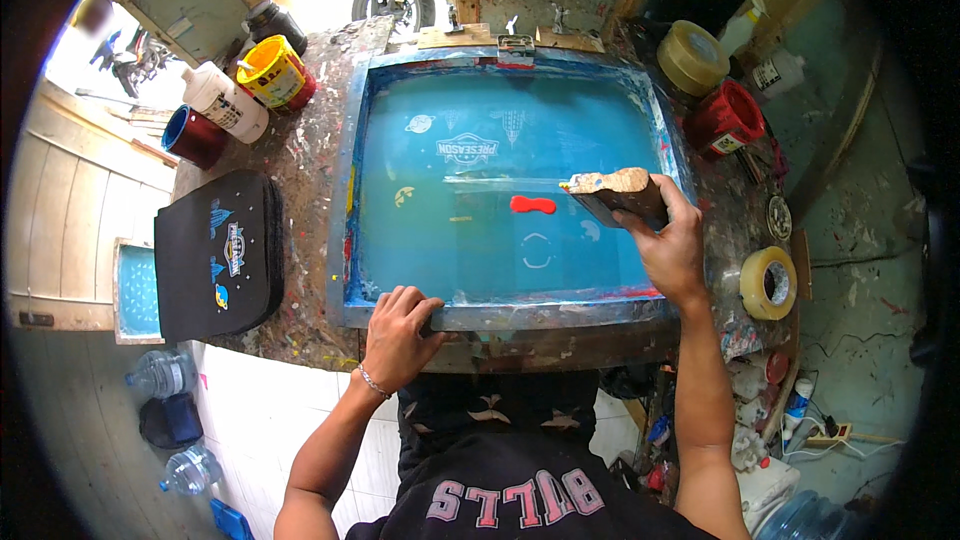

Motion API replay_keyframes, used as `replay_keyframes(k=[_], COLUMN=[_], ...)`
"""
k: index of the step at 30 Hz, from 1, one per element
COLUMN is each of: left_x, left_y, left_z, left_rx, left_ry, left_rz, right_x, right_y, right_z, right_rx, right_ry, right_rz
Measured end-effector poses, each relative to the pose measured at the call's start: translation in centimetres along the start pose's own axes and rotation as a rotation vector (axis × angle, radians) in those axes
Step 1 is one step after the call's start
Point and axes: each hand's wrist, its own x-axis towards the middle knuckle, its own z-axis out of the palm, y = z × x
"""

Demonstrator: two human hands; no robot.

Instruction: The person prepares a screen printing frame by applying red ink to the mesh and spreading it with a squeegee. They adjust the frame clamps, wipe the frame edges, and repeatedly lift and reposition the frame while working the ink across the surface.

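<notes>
Squeegee (608, 188), right hand (668, 248) pinching it, left hand (400, 336) curled over blue frame (520, 317), grip unclear

Screen-printing workshop: a paint-spattered wooden bench (310, 155) is supporting a blue-stained rectangular mesh screen (440, 260); a yellow-and-red paint tub (275, 75), a round red paint tub (725, 120) and a yellowish tape roll (755, 285) are sitting nearby.
</notes>
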Motion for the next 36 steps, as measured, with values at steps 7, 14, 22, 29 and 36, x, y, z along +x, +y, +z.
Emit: replay_keyframes(k=[7,14,22,29,36], left_x=[0.1,0.1,0.0,0.1,0.0], left_y=[0.3,0.2,0.4,-0.1,-0.3], left_z=[0.0,-0.2,-0.2,-0.2,0.0], left_rx=[0.023,-0.002,-0.001,-0.015,-0.016], left_ry=[0.019,-0.004,0.011,-0.018,0.013], left_rz=[0.003,-0.014,-0.007,-0.016,0.003], right_x=[-0.2,-0.5,-0.8,-1.4,-2.8], right_y=[0.3,0.4,0.9,1.4,2.5], right_z=[-0.1,-0.2,-0.7,-1.5,-2.8], right_rx=[-0.002,-0.006,0.001,0.021,-0.016], right_ry=[-0.007,0.015,0.019,0.046,0.114], right_rz=[0.01,0.009,0.041,0.068,0.127])
